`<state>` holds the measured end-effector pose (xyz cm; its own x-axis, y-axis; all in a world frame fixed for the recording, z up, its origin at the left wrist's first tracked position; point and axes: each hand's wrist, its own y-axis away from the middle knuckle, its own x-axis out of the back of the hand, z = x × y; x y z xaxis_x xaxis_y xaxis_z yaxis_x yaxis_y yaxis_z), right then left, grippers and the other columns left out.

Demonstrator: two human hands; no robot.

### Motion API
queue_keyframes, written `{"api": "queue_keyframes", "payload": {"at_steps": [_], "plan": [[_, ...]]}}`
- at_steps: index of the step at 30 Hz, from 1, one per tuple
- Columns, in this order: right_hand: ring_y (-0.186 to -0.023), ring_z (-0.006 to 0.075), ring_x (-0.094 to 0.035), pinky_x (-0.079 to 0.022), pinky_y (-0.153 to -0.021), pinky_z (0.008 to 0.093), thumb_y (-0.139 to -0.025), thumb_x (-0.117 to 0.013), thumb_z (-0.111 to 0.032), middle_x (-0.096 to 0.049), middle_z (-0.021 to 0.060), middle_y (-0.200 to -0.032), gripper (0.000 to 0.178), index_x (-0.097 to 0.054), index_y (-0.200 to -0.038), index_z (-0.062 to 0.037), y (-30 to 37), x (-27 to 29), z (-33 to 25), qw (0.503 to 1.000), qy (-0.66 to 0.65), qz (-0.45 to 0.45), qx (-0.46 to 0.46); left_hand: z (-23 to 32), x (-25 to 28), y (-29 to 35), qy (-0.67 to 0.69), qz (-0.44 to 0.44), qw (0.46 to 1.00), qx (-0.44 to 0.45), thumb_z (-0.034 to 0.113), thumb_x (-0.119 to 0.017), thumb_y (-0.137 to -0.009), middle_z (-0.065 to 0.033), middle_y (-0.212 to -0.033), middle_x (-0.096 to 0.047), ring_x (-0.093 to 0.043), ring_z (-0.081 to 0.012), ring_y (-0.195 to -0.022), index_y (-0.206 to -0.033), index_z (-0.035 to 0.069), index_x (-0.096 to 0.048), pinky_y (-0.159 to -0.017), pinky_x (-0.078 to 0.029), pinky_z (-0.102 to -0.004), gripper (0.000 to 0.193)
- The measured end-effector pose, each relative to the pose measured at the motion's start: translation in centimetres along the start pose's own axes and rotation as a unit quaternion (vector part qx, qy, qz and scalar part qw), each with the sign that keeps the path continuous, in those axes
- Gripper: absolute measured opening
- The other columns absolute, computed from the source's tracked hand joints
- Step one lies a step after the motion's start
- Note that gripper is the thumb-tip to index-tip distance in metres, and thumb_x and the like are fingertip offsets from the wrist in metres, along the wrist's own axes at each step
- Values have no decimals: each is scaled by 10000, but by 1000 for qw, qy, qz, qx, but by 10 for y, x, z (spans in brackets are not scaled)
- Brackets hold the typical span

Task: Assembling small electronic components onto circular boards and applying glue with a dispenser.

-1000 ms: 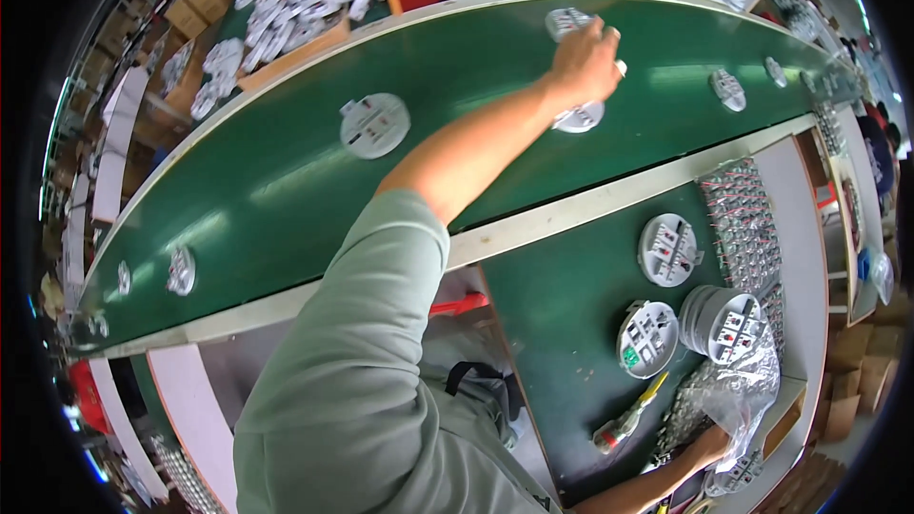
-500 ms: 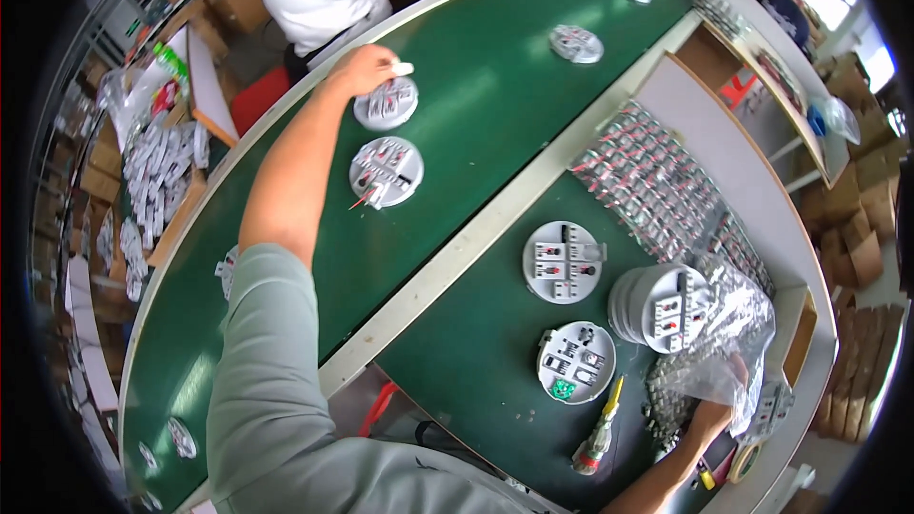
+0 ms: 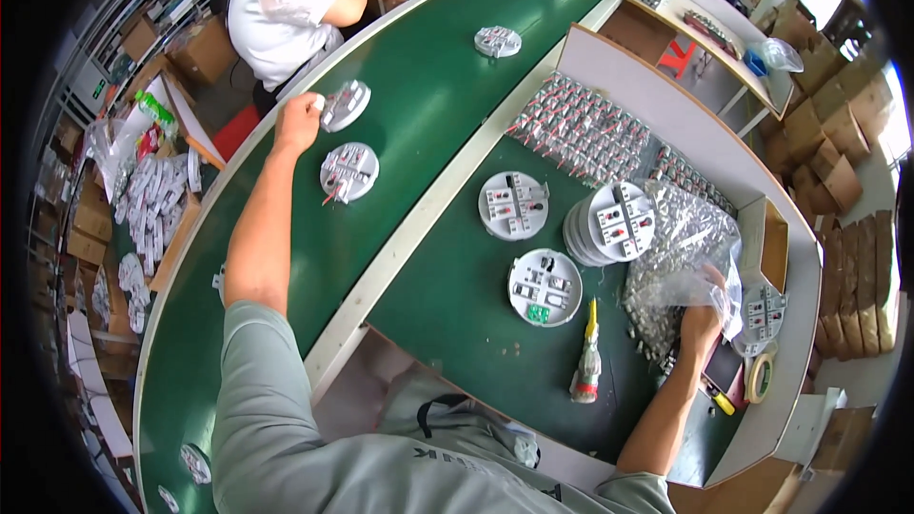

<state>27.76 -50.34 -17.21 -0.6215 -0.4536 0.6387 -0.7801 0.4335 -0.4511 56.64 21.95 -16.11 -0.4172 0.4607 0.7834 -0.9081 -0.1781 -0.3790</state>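
Observation:
My left hand (image 3: pixel 300 122) reaches far over the green belt, its fingers closed on the edge of a round grey plastic housing (image 3: pixel 347 107). That housing is tilted up off the belt. Close by lies a similar round housing (image 3: pixel 349 172) with a red wire at its near edge. At the bench on the right, my right hand (image 3: pixel 700 326) is closed on the edge of a clear plastic bag (image 3: pixel 709 290). Small metallic parts (image 3: pixel 657 290) lie in and beside the bag. Its fingertips are partly hidden by the film.
On the bench stand a stack of round housings (image 3: pixel 609 224), two single ones (image 3: pixel 514 206), a yellow-tipped bottle (image 3: pixel 587 362), rows of wired parts (image 3: pixel 581 128) and a tape roll (image 3: pixel 760 379). A raised rail (image 3: pixel 409 219) divides belt and bench. A co-worker (image 3: pixel 286 14) sits across the belt.
My left hand has tipped the housing up from lying nearly flat. The right hand stays at the bag. The whole view has shifted, with the bench now further left and higher.

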Motion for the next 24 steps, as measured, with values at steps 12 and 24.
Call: {"api": "queue_keyframes", "payload": {"at_steps": [12, 24], "plan": [[-1147, 333, -702, -532, -1027, 437, -1019, -595, -153, -764, 158, -1232, 274, -778, -1179, -25, -21, 1, 37, 986, 60, -39, 149, 194, 27, 323, 82, 23, 996, -2, 52, -744, -885, -204, -1124, -725, -705, -407, -1051, -1255, 20, -685, -924, -573, -463, 376], [-1182, 351, -685, -497, -1067, 415, -1033, -573, -157, -750, 188, -1245, 305, -734, -1218, 24, -5, -3, 33, 992, 85, -22, 95, -78, 170, 351, -11, 38, 984, 173, 413, -955, -730, -280, -1572, -435, -436, -425, -1468, -1660, -3, -243, -1234, -357, -506, 1242]]}}
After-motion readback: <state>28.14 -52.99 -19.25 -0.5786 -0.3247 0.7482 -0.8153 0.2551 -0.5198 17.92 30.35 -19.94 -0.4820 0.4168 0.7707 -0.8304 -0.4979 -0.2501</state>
